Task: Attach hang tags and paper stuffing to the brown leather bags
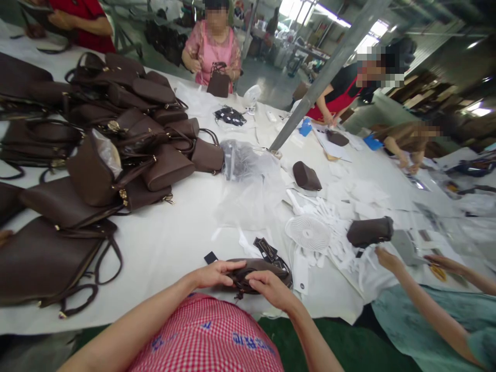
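A small dark brown bag [242, 267] lies at the table's front edge, close to my body. My left hand [219, 274] rests on its left part, fingers on the upper side and closed round it. From the right, my right hand [271, 289] grips the strap or edge near the bag's middle, thumb and fingers together. Dark cords hang between the two hands. Black tags [266, 249] lie at the bag's far side, and a small black card [211, 258] is just left of it.
Brown bags [155, 165] are heaped on the left of the white table [186, 227]. A white fan [308, 232], clear plastic bags [248, 165] and a slanted metal pole [325, 77] stand ahead. At right, a co-worker's hands [387, 258] are near another brown bag [370, 231]. More people work beyond.
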### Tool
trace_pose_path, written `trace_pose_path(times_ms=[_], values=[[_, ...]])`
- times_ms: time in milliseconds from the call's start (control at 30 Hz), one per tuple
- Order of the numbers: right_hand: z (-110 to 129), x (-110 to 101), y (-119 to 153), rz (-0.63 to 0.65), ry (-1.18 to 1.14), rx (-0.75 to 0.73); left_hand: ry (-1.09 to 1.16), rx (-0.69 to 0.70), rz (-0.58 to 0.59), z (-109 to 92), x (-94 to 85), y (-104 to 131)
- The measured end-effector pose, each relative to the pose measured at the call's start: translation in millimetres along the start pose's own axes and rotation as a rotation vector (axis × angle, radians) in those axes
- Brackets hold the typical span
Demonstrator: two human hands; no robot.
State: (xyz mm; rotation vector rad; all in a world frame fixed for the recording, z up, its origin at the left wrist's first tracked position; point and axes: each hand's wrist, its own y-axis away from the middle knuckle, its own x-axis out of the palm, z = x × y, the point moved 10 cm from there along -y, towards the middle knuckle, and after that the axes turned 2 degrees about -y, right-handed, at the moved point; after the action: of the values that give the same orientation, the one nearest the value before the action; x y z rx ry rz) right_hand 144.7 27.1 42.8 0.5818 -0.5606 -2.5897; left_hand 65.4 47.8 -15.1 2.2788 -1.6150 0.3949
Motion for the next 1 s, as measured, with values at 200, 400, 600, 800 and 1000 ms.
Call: trace_pose_path(times_ms=[200, 400, 600, 800, 1000], values=[[14.8, 6.3, -9.6, 0.034, 0.259, 0.014, -0.082, 0.032, -0.026, 0.5, -5.7, -9.9], [33.2, -5.3, -14.7, -0.220, 0.816, 0.081, -0.070, 0.085, -0.209, -6.4, -21.3, -13.6], [48.9, -1.2, -13.8, -0.539, 0.831, -0.099, -0.075, 0.049, -0.240, -4.5, -14.4, -14.5], [63.0, -9.3, 17.0, -0.737, 0.538, -0.348, -0.343, 0.145, -0.224, -26.2, -6.1, -19.0], [-26.1, -66.2, 117.2, -1.214, 0.182, 0.044, -0.587, 0.188, -0.162, -37.2, 2.1, -19.2]])
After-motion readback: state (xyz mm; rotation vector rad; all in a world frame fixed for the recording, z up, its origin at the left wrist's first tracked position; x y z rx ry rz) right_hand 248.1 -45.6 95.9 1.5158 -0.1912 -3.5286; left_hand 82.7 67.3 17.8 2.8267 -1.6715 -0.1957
